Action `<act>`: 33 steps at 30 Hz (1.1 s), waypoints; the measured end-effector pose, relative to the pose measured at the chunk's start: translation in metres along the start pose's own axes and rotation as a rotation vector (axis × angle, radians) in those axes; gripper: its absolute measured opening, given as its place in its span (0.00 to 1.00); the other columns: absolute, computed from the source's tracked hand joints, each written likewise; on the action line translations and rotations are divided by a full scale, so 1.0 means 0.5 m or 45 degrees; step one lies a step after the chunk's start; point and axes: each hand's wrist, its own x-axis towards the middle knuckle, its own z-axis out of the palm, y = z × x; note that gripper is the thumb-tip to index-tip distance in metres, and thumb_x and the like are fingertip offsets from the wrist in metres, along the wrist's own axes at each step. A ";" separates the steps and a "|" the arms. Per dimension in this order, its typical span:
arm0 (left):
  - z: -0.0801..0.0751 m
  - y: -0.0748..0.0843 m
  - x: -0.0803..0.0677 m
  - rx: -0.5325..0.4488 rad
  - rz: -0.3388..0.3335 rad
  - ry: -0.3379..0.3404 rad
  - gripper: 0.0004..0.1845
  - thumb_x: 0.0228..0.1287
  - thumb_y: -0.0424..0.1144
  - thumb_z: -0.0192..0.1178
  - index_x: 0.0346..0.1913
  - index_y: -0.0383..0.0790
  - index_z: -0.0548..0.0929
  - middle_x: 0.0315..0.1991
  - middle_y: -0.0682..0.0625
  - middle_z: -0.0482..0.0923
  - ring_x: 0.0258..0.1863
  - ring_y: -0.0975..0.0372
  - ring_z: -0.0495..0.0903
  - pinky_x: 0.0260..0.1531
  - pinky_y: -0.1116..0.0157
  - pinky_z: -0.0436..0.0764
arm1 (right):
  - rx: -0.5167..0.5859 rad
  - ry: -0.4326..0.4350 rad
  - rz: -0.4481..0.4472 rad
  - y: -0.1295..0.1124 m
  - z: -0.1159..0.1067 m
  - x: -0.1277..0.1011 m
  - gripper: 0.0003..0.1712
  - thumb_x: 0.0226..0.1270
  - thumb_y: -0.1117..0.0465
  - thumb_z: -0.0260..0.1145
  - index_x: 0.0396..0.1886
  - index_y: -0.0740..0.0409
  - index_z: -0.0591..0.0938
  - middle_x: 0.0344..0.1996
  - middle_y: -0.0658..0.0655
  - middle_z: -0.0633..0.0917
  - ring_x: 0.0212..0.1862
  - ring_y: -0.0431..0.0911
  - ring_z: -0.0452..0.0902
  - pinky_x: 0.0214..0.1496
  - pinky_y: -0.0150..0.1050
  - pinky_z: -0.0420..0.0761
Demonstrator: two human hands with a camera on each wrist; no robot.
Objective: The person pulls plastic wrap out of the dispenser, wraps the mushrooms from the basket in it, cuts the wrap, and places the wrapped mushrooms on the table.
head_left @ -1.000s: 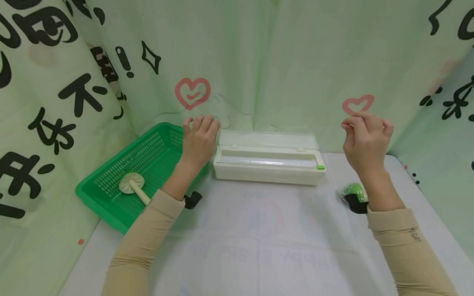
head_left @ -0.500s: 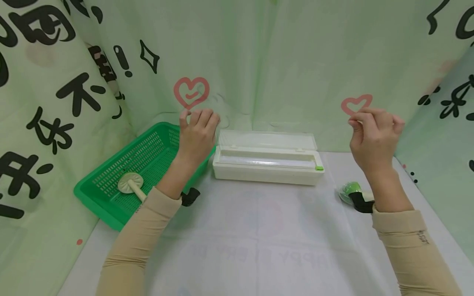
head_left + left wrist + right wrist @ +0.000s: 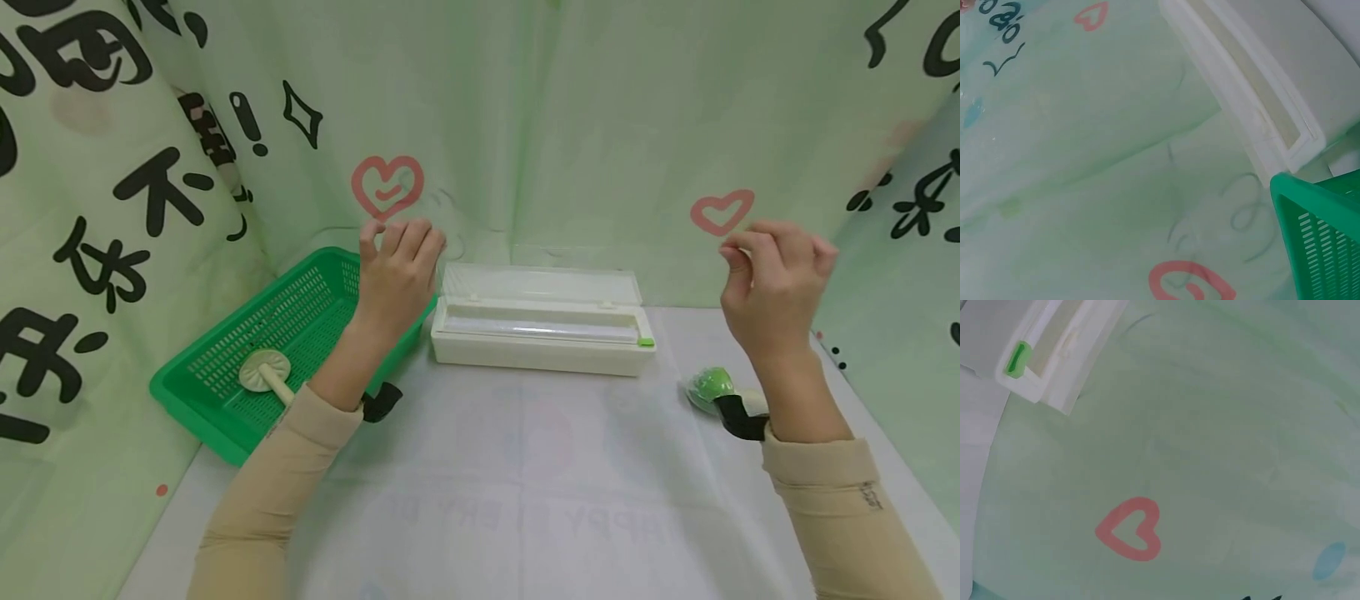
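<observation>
A white cling film dispenser box (image 3: 540, 333) lies open at the back of the table, its green slider (image 3: 647, 341) at the right end. Both hands hover above it. My left hand (image 3: 393, 267) is over the box's left end with fingertips pinched together. My right hand (image 3: 776, 271) is raised past the box's right end, also pinching. A faint clear film edge (image 3: 570, 248) stretches between them. The left wrist view shows the box (image 3: 1260, 94), and the right wrist view shows its slider end (image 3: 1019, 357).
A green basket (image 3: 225, 392) sits at the left with a pale mushroom (image 3: 268, 375) in it; its corner (image 3: 1316, 237) appears in the left wrist view. A small green item (image 3: 708, 387) lies by my right wrist. Printed green cloth walls surround the white table (image 3: 525, 500).
My right hand has moved to the right, away from the box. My left hand has risen slightly and shifted a little left. The box and basket stay put.
</observation>
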 end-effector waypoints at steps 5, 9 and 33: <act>-0.017 0.011 -0.020 -0.073 0.025 0.035 0.06 0.65 0.33 0.52 0.29 0.36 0.73 0.29 0.47 0.72 0.31 0.55 0.68 0.42 0.54 0.61 | 0.049 -0.014 -0.058 -0.011 -0.025 -0.023 0.17 0.65 0.60 0.58 0.26 0.72 0.75 0.29 0.69 0.75 0.35 0.63 0.67 0.42 0.56 0.54; -0.046 0.030 -0.050 -0.158 0.035 0.008 0.09 0.68 0.35 0.48 0.29 0.36 0.72 0.29 0.47 0.72 0.31 0.55 0.68 0.42 0.54 0.60 | 0.129 -0.031 -0.145 -0.023 -0.054 -0.050 0.20 0.67 0.58 0.55 0.23 0.73 0.74 0.26 0.69 0.75 0.31 0.62 0.67 0.40 0.53 0.55; -0.139 0.137 -0.349 -0.519 0.499 -0.365 0.14 0.66 0.35 0.39 0.27 0.43 0.73 0.25 0.55 0.71 0.27 0.62 0.68 0.40 0.62 0.66 | 0.443 -0.651 -0.364 -0.082 -0.199 -0.305 0.22 0.70 0.54 0.49 0.17 0.56 0.77 0.21 0.49 0.76 0.27 0.42 0.69 0.47 0.36 0.60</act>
